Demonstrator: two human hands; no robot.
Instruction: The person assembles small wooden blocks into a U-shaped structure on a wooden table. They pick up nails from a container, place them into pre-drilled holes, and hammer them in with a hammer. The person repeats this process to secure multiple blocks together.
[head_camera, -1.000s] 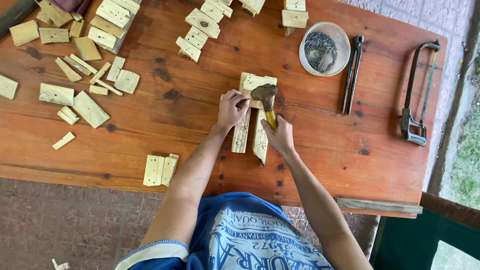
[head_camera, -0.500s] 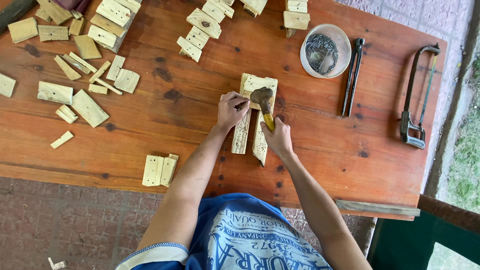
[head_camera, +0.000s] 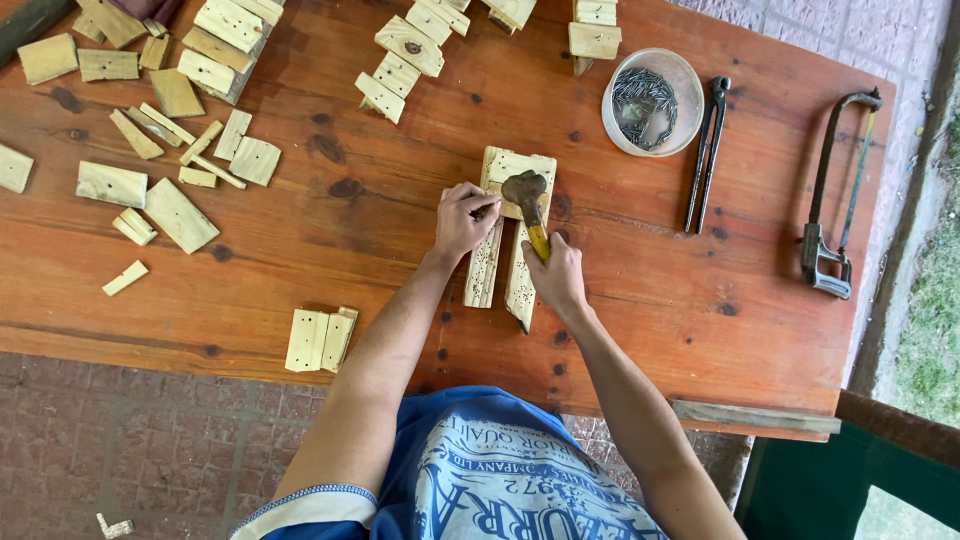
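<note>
Near the middle of the reddish wooden table (head_camera: 300, 260), a small assembly of pale wooden pieces (head_camera: 505, 235) lies flat: a short crosspiece on top of two narrow slats that run toward the person. The left hand (head_camera: 463, 218) rests on the left edge of the crosspiece, its fingers curled and pressed together at the tips as if pinching something small against the wood; it may be a nail, but it is too small to tell. The right hand (head_camera: 556, 277) is wrapped closed around the yellowish handle of a hammer (head_camera: 528, 205), whose dark metal head sits over the crosspiece, just beside the left fingertips. Whether the head touches the wood cannot be made out.

Beyond the assembly, toward the far edge, stands a round white bowl of dark nails (head_camera: 652, 100), and just to its right lie black pincers (head_camera: 707, 150). Well apart at the right end of the table lies a hacksaw (head_camera: 836, 195) with a dark frame. To the left, two joined pale blocks (head_camera: 320, 340) sit near the table's near edge, and many loose offcuts (head_camera: 180, 130) are scattered across the far left. More short blocks (head_camera: 410, 50) lie in a row at the far edge.
</note>
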